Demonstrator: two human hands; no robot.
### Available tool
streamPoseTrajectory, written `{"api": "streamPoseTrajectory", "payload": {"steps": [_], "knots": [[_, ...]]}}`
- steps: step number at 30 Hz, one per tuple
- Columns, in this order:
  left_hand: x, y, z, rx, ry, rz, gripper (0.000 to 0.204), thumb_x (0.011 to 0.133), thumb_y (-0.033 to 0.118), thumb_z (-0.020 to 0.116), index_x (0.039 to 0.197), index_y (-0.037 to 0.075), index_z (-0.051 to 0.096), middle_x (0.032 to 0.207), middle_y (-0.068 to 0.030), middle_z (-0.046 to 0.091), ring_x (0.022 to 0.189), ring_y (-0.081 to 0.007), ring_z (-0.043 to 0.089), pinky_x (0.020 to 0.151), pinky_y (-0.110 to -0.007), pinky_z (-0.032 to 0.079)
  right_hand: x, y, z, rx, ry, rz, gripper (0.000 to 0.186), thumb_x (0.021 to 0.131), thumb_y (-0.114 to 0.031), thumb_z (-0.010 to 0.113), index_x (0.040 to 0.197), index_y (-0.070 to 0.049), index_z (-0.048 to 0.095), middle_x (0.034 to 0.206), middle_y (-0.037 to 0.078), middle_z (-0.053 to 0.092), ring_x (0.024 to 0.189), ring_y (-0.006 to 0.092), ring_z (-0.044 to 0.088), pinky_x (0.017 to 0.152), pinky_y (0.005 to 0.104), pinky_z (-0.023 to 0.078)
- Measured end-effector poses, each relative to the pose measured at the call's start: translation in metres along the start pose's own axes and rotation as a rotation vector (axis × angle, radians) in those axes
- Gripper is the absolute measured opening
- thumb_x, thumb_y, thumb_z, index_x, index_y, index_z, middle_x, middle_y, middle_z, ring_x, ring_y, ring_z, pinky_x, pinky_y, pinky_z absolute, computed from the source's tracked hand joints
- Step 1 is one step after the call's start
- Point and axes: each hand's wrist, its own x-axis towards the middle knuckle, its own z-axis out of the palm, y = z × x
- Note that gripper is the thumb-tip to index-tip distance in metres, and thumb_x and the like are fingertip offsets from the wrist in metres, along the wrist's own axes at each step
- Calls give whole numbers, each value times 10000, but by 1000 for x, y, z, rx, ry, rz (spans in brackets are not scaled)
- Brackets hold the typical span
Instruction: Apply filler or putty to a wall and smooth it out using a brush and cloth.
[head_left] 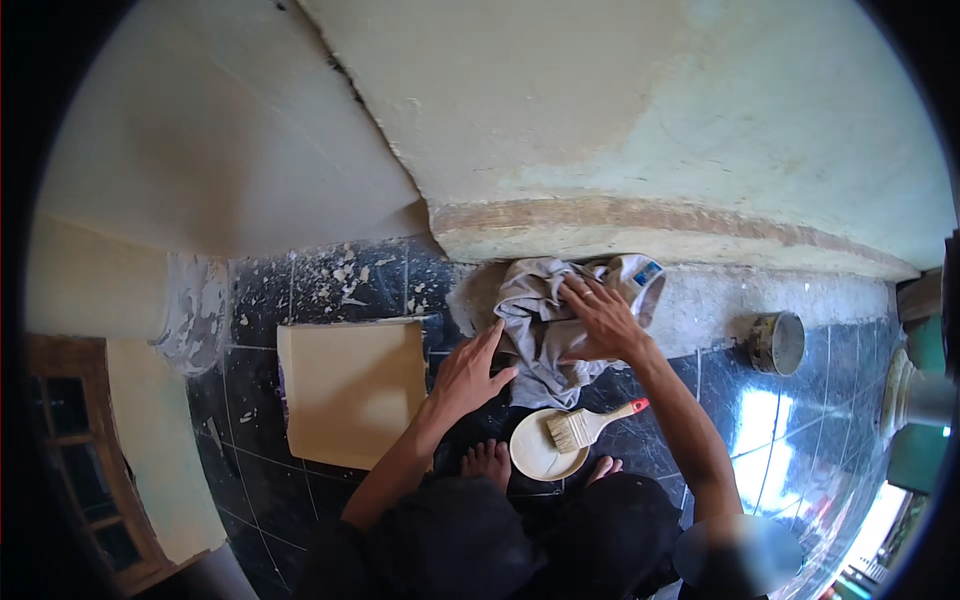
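A crumpled grey shirt (545,325) lies on the floor against the foot of the wall, its collar with a blue label toward the right. My right hand (603,318) rests on top of it with the fingers stretched out. At the shirt's left edge is my left hand (468,372), thumb apart from the extended fingers and nothing held. Whether its fingertips touch the cloth I cannot tell. Nearer to me, between my bare feet, sits a round dish (538,462) of cream paint. A paintbrush (573,431) with a red-tipped handle lies across the dish's rim.
To the left is a shallow cream-coloured box (352,395) on dark floor tiles (265,400). Paint flakes (345,275) are scattered behind it. A paint-stained tin (777,343) stands at the right by the wall (600,120). A wooden-framed window (90,470) shows at far left.
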Motion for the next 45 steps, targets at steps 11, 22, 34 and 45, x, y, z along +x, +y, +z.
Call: {"api": "streamPoseTrajectory", "payload": {"steps": [11, 22, 34, 45], "knots": [[56, 32, 26, -423, -91, 98, 773, 861, 330, 672, 1467, 24, 302, 1400, -245, 452, 1292, -354, 463, 1069, -392, 371, -76, 57, -24, 62, 330, 559, 477, 637, -103, 665, 1111, -112, 615, 1023, 141, 667, 884, 387, 655, 740, 462, 534], [0, 29, 12, -355, -88, -83, 385, 886, 223, 650, 1224, 46, 597, 1144, -147, 667, 1017, -268, 662, 843, -362, 524, -394, 47, -12, 311, 217, 1386, 501, 719, -205, 687, 1150, 32, 593, 1032, 272, 664, 973, 424, 642, 849, 464, 495], [-87, 18, 59, -212, -417, -334, 300, 880, 244, 641, 1108, 49, 633, 900, -164, 708, 819, -291, 709, 737, -351, 555, -309, -2, -25, 880, 392, 1109, 489, 896, -290, 682, 1289, -22, 571, 1000, 127, 698, 717, 176, 680, 553, 274, 525], [-83, 18, 86, -189, -222, -227, 236, 821, 139, 663, 1039, 52, 638, 825, -160, 701, 716, -322, 690, 665, -392, 550, -190, -58, 48, 1361, 374, 926, 301, 864, -174, 724, 1102, -27, 610, 969, 102, 677, 794, 166, 688, 617, 305, 577]]}}
